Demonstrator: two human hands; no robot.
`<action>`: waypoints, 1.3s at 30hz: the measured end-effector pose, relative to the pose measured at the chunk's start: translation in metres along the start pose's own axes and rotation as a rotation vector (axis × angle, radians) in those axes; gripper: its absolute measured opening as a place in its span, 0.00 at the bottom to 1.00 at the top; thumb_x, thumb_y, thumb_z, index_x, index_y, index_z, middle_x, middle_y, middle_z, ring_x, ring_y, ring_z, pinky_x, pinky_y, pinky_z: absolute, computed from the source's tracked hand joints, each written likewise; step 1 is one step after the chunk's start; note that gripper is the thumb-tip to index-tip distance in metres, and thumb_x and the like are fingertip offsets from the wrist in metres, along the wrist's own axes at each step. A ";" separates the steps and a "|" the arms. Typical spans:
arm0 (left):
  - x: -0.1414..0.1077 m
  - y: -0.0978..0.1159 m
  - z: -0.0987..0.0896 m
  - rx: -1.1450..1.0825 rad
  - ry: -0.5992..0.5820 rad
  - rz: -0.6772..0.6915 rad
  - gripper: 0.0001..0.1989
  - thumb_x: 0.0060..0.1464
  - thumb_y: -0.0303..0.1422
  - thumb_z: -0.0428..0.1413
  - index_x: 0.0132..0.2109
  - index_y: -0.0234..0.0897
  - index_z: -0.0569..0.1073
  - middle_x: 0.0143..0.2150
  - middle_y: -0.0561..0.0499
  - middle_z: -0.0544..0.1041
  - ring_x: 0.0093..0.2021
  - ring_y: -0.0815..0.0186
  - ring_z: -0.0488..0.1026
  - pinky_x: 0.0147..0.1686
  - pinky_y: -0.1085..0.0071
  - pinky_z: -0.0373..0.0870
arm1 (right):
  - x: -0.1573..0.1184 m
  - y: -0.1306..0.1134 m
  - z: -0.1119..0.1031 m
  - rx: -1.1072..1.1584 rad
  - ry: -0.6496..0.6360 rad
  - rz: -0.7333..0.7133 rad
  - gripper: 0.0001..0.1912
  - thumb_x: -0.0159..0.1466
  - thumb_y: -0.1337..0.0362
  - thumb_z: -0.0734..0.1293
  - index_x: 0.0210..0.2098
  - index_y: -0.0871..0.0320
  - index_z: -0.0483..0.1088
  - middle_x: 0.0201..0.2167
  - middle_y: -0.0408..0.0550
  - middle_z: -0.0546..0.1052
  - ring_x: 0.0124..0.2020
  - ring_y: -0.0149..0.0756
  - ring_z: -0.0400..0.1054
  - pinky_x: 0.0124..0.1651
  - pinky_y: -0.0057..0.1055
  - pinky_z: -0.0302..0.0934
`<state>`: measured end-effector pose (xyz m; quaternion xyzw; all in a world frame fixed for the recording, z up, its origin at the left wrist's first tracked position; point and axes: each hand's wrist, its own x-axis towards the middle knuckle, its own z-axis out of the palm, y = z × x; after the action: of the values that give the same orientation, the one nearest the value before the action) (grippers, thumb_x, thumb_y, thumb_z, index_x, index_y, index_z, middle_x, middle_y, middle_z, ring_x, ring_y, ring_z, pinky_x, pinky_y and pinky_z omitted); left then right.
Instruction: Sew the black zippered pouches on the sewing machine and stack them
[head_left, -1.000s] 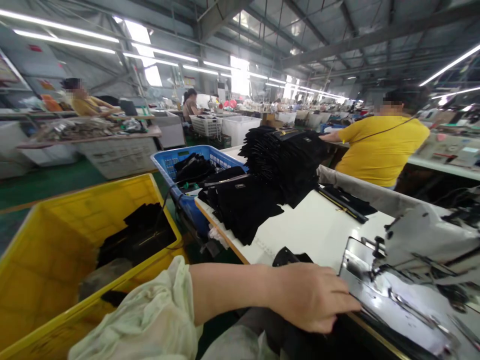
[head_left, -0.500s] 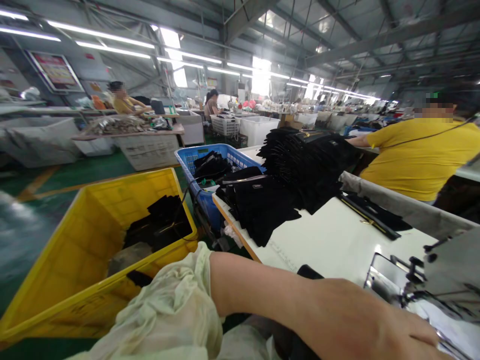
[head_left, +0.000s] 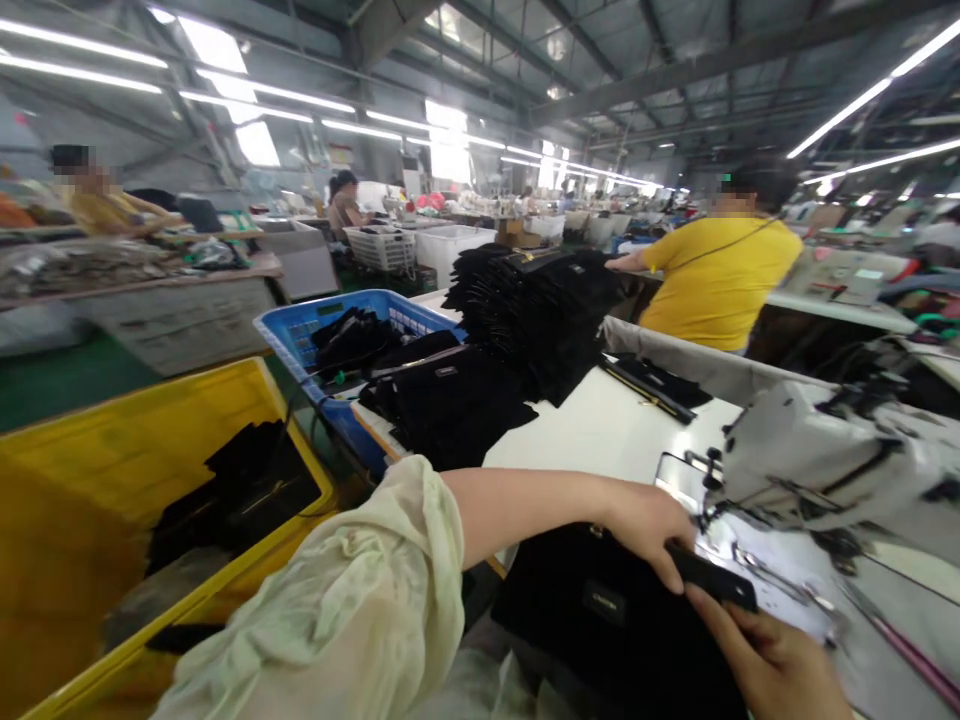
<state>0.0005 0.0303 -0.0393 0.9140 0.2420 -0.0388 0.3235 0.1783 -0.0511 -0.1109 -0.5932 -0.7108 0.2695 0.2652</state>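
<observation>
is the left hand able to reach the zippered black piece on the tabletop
Probably, if the left hand leaves the labelled black fabric; white tabletop leads to the zippered piece, left of the sewing machine.

Under a metal roof [head_left: 495, 60]

Fluorescent tubes [head_left: 276, 91] run in rows beneath grey steel beams [head_left: 675, 86]. Bright windows [head_left: 214, 45] break the grey wall [head_left: 45, 115] at left and farther back. Below, green floor [head_left: 67, 380] shows beside a heaped worktable [head_left: 247, 269].

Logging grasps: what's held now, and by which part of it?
A black cloth piece, by its edge nearest the sewing machine, in the left hand and right hand.
</observation>
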 end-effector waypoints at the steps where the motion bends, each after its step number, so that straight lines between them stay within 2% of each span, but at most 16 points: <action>1: 0.002 0.003 0.001 0.034 0.055 0.001 0.09 0.43 0.30 0.60 0.34 0.32 0.73 0.31 0.53 0.73 0.35 0.66 0.69 0.34 0.76 0.63 | -0.001 -0.006 -0.001 0.020 0.061 0.044 0.19 0.49 0.47 0.61 0.16 0.56 0.69 0.15 0.45 0.70 0.21 0.38 0.65 0.24 0.29 0.59; 3: 0.003 0.004 0.001 0.000 0.119 -0.014 0.10 0.46 0.30 0.58 0.38 0.32 0.73 0.35 0.51 0.73 0.36 0.67 0.69 0.35 0.76 0.62 | -0.003 -0.017 -0.005 0.082 0.050 0.089 0.24 0.52 0.45 0.58 0.12 0.56 0.61 0.11 0.42 0.62 0.16 0.32 0.57 0.18 0.27 0.51; 5: 0.002 -0.002 0.001 -0.136 0.140 -0.031 0.12 0.47 0.31 0.56 0.41 0.34 0.72 0.36 0.53 0.73 0.35 0.69 0.69 0.35 0.78 0.61 | -0.006 -0.022 -0.009 0.174 -0.028 0.094 0.22 0.55 0.47 0.56 0.16 0.57 0.60 0.13 0.40 0.59 0.18 0.29 0.54 0.21 0.26 0.51; 8: 0.004 -0.013 -0.003 -0.266 0.109 -0.076 0.12 0.50 0.34 0.54 0.40 0.33 0.72 0.31 0.55 0.73 0.30 0.72 0.67 0.32 0.79 0.60 | -0.009 -0.020 -0.013 0.284 -0.150 0.091 0.22 0.58 0.48 0.56 0.17 0.58 0.57 0.16 0.39 0.57 0.20 0.28 0.52 0.23 0.26 0.50; 12: 0.007 -0.014 -0.008 -0.219 0.144 -0.142 0.11 0.51 0.34 0.51 0.38 0.32 0.73 0.26 0.56 0.71 0.26 0.73 0.64 0.28 0.79 0.58 | -0.015 -0.014 -0.011 0.272 -0.126 0.051 0.21 0.58 0.50 0.56 0.16 0.57 0.53 0.16 0.38 0.54 0.20 0.26 0.49 0.23 0.26 0.46; 19: 0.009 -0.003 -0.014 -0.132 0.119 -0.112 0.11 0.50 0.36 0.51 0.37 0.33 0.73 0.28 0.55 0.71 0.29 0.71 0.65 0.29 0.79 0.58 | -0.020 -0.017 -0.006 0.305 -0.079 0.109 0.23 0.58 0.51 0.57 0.14 0.57 0.49 0.14 0.37 0.48 0.17 0.24 0.42 0.19 0.27 0.39; 23: 0.010 -0.003 -0.012 -0.165 0.155 -0.157 0.12 0.52 0.37 0.49 0.33 0.33 0.72 0.26 0.55 0.70 0.27 0.72 0.65 0.29 0.79 0.58 | -0.022 -0.017 -0.010 0.338 -0.091 0.114 0.22 0.58 0.51 0.57 0.15 0.57 0.50 0.13 0.36 0.49 0.17 0.24 0.43 0.19 0.26 0.40; 27: 0.011 -0.002 -0.013 -0.204 0.150 -0.195 0.11 0.52 0.36 0.49 0.34 0.33 0.72 0.26 0.56 0.70 0.27 0.72 0.65 0.29 0.79 0.58 | -0.023 -0.014 -0.015 0.349 -0.133 0.093 0.20 0.58 0.52 0.58 0.16 0.57 0.53 0.14 0.36 0.52 0.18 0.25 0.45 0.21 0.26 0.42; 34: 0.014 0.004 -0.022 -0.111 0.122 -0.245 0.11 0.50 0.34 0.50 0.29 0.31 0.72 0.19 0.58 0.64 0.22 0.75 0.59 0.25 0.79 0.55 | -0.021 -0.017 -0.010 0.449 -0.170 0.172 0.18 0.56 0.53 0.60 0.17 0.58 0.56 0.14 0.36 0.56 0.17 0.24 0.48 0.21 0.25 0.45; 39: 0.038 -0.014 -0.007 0.022 0.155 -0.250 0.09 0.49 0.31 0.52 0.32 0.31 0.74 0.23 0.54 0.69 0.26 0.71 0.64 0.28 0.78 0.57 | -0.011 -0.010 0.003 0.464 -0.137 0.292 0.16 0.53 0.54 0.62 0.17 0.58 0.58 0.12 0.36 0.58 0.16 0.24 0.52 0.19 0.24 0.46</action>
<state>0.0270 0.0599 -0.0504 0.8804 0.3779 -0.0107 0.2863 0.1714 -0.0638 -0.1066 -0.5931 -0.5533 0.4999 0.3036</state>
